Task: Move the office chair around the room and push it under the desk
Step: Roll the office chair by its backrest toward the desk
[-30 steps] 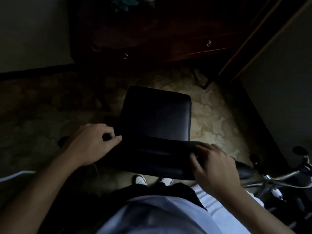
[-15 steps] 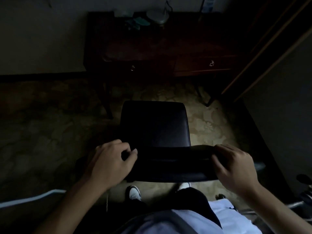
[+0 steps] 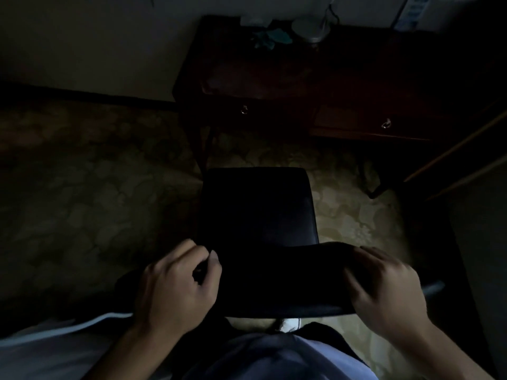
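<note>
Black padding covers one chair point(image 3: 258, 212), facing one desk point(image 3: 315, 86) with two drawers; left hand point(image 3: 175, 286) and right hand point(image 3: 384, 292) both clamp its backrest point(image 3: 285, 278).

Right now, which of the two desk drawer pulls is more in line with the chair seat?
The left drawer pull, a small metal ring, sits almost straight ahead of the chair seat. The right drawer pull lies well off to the seat's right.

We see a black chair point(image 3: 258, 215) on a floor point(image 3: 354, 215) with a mottled olive-beige floral pattern. The desk point(image 3: 301, 86) is dark reddish-brown with silver drawer pulls point(image 3: 386, 123); the wall point(image 3: 90, 42) is off-white, the shirt point(image 3: 274, 357) pale blue.
</note>
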Demonstrator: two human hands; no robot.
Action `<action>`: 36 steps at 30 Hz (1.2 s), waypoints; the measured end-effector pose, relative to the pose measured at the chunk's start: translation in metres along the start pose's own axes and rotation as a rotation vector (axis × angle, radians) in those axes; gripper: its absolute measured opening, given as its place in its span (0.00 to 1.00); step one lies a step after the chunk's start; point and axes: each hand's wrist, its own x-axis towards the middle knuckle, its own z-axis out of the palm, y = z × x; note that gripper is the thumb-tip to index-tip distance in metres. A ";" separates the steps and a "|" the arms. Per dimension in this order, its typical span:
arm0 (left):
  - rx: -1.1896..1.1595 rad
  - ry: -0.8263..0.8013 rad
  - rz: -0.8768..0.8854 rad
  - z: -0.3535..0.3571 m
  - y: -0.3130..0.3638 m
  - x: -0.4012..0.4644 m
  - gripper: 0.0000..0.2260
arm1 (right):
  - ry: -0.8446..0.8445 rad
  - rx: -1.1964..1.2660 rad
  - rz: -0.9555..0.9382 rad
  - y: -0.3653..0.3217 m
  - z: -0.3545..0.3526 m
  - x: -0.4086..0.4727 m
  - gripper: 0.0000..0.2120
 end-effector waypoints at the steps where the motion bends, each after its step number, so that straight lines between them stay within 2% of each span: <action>1: -0.006 0.032 -0.001 0.002 0.005 0.001 0.15 | 0.019 0.007 -0.021 0.004 -0.003 0.006 0.13; 4: 0.008 0.097 -0.035 0.005 0.014 0.010 0.15 | 0.086 0.027 -0.100 0.010 -0.012 0.024 0.10; 9: -0.032 0.106 -0.063 0.004 0.008 0.028 0.14 | 0.133 0.016 -0.177 0.011 -0.010 0.046 0.14; 15: 0.032 0.147 -0.070 0.006 0.005 0.045 0.15 | 0.142 0.019 -0.255 0.009 -0.012 0.067 0.16; 20: 0.047 0.216 -0.037 0.011 0.011 0.056 0.15 | 0.181 -0.015 -0.232 0.018 -0.010 0.076 0.15; 27: 0.070 0.184 -0.037 0.033 0.023 0.071 0.15 | 0.185 0.018 -0.239 0.039 -0.011 0.078 0.15; 36: 0.112 0.090 -0.028 0.046 0.014 0.122 0.15 | 0.170 0.006 -0.245 0.036 -0.014 0.128 0.13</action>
